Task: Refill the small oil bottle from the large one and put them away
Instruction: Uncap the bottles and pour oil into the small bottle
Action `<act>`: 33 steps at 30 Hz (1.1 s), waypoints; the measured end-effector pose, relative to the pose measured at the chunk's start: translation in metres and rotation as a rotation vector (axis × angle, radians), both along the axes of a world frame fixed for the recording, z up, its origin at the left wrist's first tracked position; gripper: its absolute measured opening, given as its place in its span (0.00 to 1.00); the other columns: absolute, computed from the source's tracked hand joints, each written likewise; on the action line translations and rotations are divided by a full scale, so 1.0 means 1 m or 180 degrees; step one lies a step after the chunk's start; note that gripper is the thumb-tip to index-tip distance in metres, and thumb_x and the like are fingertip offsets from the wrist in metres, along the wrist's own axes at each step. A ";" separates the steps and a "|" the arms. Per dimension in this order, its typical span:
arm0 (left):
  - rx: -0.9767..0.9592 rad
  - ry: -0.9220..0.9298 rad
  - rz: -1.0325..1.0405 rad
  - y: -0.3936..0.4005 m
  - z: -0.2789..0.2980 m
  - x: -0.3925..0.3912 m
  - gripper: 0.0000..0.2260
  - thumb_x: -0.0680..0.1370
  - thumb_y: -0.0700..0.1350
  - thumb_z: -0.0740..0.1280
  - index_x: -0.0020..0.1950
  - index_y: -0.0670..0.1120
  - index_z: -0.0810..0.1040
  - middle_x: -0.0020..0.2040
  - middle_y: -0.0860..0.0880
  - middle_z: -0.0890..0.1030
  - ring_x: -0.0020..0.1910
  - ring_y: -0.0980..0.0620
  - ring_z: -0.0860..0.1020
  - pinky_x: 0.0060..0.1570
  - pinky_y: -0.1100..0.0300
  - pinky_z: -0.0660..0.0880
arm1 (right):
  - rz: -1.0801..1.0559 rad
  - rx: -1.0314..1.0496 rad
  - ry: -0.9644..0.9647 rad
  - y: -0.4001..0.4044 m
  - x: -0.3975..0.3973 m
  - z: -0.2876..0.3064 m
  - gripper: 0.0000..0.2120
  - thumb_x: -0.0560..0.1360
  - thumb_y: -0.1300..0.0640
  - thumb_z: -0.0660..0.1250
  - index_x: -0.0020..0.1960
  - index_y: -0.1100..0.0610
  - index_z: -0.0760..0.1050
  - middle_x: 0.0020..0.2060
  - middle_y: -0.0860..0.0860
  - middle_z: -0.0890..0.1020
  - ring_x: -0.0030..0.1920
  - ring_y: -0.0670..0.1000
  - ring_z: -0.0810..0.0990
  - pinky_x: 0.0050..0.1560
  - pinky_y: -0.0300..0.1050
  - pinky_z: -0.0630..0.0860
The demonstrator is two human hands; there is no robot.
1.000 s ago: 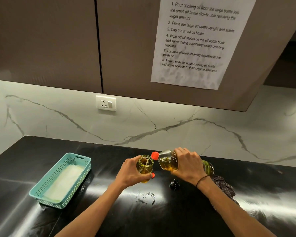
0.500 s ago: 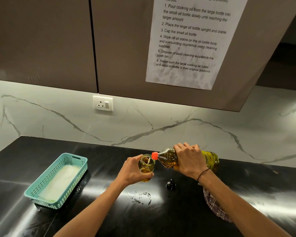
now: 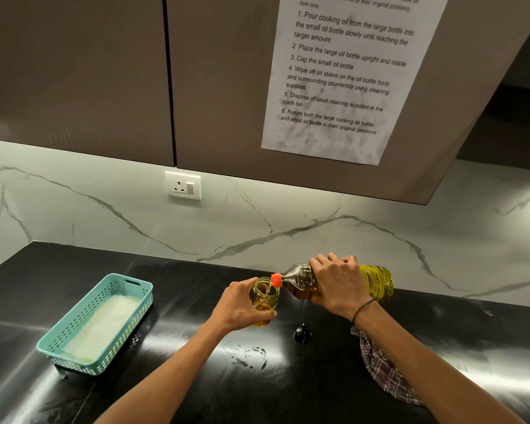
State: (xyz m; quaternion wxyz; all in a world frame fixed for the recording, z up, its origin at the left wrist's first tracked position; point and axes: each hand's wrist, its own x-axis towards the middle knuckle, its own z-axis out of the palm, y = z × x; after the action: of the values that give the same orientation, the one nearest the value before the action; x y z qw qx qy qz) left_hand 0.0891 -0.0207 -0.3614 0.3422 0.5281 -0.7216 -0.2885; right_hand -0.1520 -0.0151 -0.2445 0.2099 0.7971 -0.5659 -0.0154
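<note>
My right hand [image 3: 338, 287] grips the large oil bottle [image 3: 377, 284] around its middle and holds it nearly horizontal, its orange spout [image 3: 276, 280] over the mouth of the small bottle. A thin stream of oil runs from the spout into the small glass bottle [image 3: 264, 296], which holds yellow oil. My left hand [image 3: 237, 307] is wrapped around that small bottle from the left, just above the black counter [image 3: 196, 393]. A small black cap [image 3: 302, 333] lies on the counter below the large bottle.
A teal plastic basket [image 3: 74, 341] with a pale liner sits at the left. A checked cloth [image 3: 383, 371] lies under my right forearm. A small wet smear [image 3: 248, 356] marks the counter in front. Behind are the marble wall with a socket [image 3: 182, 185] and cabinets bearing a printed instruction sheet [image 3: 343, 75].
The large bottle has tipped flatter, its base now raised level with the neck, and its spout has reached the small bottle's mouth. Oil now flows. The view has drifted slightly.
</note>
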 end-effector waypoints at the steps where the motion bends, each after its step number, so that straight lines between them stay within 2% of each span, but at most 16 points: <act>1: 0.0005 0.0010 0.0004 0.000 0.000 0.000 0.29 0.65 0.66 0.80 0.60 0.54 0.82 0.49 0.59 0.85 0.48 0.58 0.84 0.54 0.62 0.83 | -0.0002 -0.0002 -0.0005 0.000 0.000 0.000 0.28 0.68 0.34 0.74 0.60 0.49 0.75 0.50 0.47 0.81 0.52 0.52 0.80 0.53 0.53 0.76; 18: 0.0052 -0.0037 -0.0028 -0.005 -0.001 0.000 0.29 0.65 0.65 0.80 0.59 0.51 0.82 0.50 0.55 0.85 0.49 0.56 0.84 0.54 0.59 0.84 | -0.0062 0.0060 -0.0028 -0.003 0.000 -0.002 0.29 0.67 0.33 0.74 0.61 0.49 0.74 0.51 0.47 0.81 0.52 0.52 0.80 0.54 0.53 0.75; 33: 0.0047 0.0012 -0.0077 -0.005 -0.003 -0.002 0.29 0.64 0.67 0.79 0.59 0.53 0.82 0.49 0.57 0.85 0.48 0.58 0.84 0.54 0.59 0.84 | -0.0081 0.0099 -0.0044 -0.001 -0.003 -0.002 0.30 0.68 0.32 0.73 0.61 0.50 0.74 0.51 0.47 0.81 0.52 0.52 0.80 0.55 0.54 0.74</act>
State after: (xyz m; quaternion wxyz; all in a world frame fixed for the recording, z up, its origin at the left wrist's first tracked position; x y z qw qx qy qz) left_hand 0.0867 -0.0260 -0.3644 0.3361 0.5213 -0.7252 -0.2990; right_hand -0.1550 -0.0160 -0.2466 0.1933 0.7931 -0.5772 -0.0213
